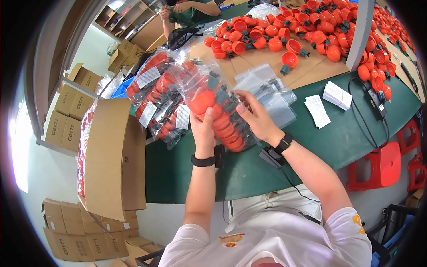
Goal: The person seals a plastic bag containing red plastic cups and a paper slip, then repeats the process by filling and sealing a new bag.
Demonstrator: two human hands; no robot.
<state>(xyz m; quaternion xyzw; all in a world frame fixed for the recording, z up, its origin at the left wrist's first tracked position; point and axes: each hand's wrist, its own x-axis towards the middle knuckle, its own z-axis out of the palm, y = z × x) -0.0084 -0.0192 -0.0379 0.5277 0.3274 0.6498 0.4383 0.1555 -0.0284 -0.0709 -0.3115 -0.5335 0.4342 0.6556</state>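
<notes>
A clear plastic bag point(222, 121) packed with red cup-shaped parts with dark green stems is held over the table between my hands. My left hand point(203, 132) grips its left side, thumb lying along the red cups. On the other side, my right hand point(260, 119) has its curled fingers and thumb at the bag's right edge. Part of the fingers behind the plastic is hidden. Just left of it lie several filled bags point(155, 95) with white labels. Flat clear bags point(269, 93) are stacked beyond my right hand.
Loose red cups point(289, 58) heap over cardboard at the back. White paper slips point(317, 111) and a power strip point(376, 104) lie to the right. An open carton point(104, 155) stands at the left edge. Another person point(191, 13) sits across; red stools point(380, 167) stand right.
</notes>
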